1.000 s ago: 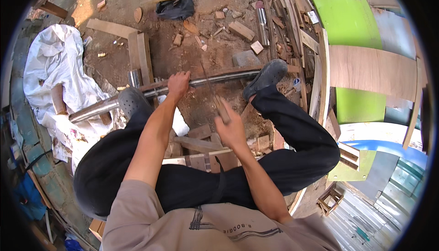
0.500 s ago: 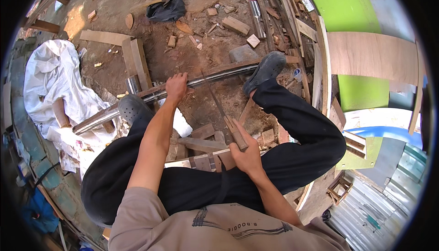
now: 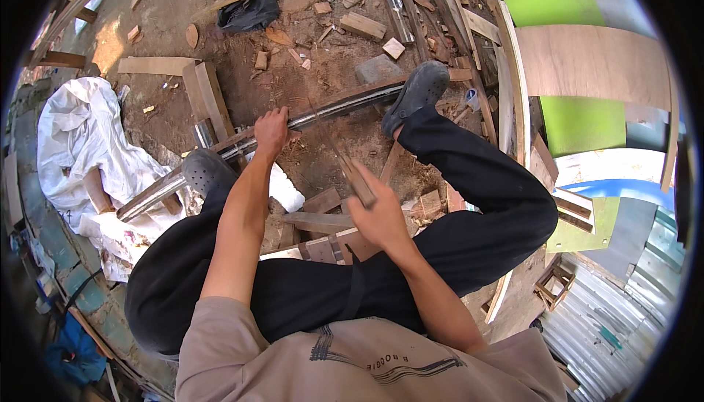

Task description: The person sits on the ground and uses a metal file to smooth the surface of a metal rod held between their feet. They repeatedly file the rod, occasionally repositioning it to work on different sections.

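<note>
A long wooden beam (image 3: 352, 104) with a pale strip along its side lies slantwise across the ground before me. My left hand (image 3: 271, 131) is closed over the beam near its middle. In my right hand (image 3: 381, 215) is a handsaw (image 3: 357, 183), its wooden handle gripped in closed fingers. The saw's thin, blurred blade points up and left and crosses the beam just right of my left hand. My left clog (image 3: 209, 172) and right clog (image 3: 416, 98) are at the beam, one on either side of the cut spot.
Wood offcuts (image 3: 363, 26) and a grey block (image 3: 378, 69) litter the dirt beyond the beam. A white cloth (image 3: 81, 131) lies at left, a black plastic bag (image 3: 249, 10) farther off. Long planks (image 3: 513, 79), green panels (image 3: 579, 127) and corrugated metal sheets (image 3: 594, 329) line the right side.
My right hand has pushed the saw forward and to the left, so its handle is nearer the beam. My left hand keeps its hold on the beam. The view has shifted slightly.
</note>
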